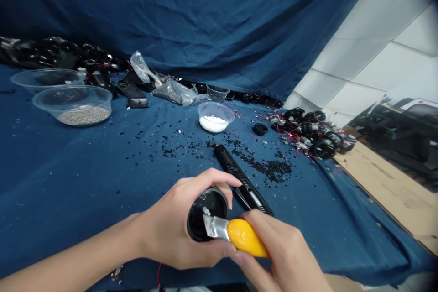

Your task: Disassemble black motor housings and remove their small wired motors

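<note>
Grip: black round housing [209, 203] is clenched in left hand [173, 226], mouth upward; yellow-ended aluminium tube [236, 235] is grasped in right hand [284, 255] | Axis: tube is slanted up-left, metal end laid over housing mouth | Place: both are held low over blue cloth [68, 200], right hand nearer yellow end
</note>
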The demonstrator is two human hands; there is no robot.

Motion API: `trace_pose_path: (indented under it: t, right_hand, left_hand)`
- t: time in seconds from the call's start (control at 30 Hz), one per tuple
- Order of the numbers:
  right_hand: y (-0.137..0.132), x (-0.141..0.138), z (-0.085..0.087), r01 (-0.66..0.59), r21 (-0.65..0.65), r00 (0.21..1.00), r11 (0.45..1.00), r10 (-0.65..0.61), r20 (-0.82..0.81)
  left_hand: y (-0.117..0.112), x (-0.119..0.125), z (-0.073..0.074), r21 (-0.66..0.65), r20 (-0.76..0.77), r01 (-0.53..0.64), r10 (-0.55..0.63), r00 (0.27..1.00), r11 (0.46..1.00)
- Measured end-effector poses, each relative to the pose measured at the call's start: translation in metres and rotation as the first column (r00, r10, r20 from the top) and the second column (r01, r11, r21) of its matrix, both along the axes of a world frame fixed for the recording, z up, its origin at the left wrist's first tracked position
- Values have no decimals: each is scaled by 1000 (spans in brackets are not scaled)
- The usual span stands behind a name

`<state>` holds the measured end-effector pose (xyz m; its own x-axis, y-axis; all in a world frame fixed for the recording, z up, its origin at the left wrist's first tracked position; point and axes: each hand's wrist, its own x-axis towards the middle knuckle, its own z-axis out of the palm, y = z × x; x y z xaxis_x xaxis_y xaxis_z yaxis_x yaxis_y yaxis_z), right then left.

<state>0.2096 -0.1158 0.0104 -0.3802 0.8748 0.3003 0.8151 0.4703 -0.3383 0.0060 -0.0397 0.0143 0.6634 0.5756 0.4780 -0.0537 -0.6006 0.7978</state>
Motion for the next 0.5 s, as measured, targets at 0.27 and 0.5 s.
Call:
trace_pose_path:
  t: [0.27,0.5]
  right_hand:
    - [1,-1,1,-3,35,1000,999,3,-13]
    - [2,1,1,-3,39,1000,999,4,-14]
  left_hand:
    - [0,1,-2,39,57,-12,9,998,999]
    - [-1,1,-1,73,30,-35,33,999,997]
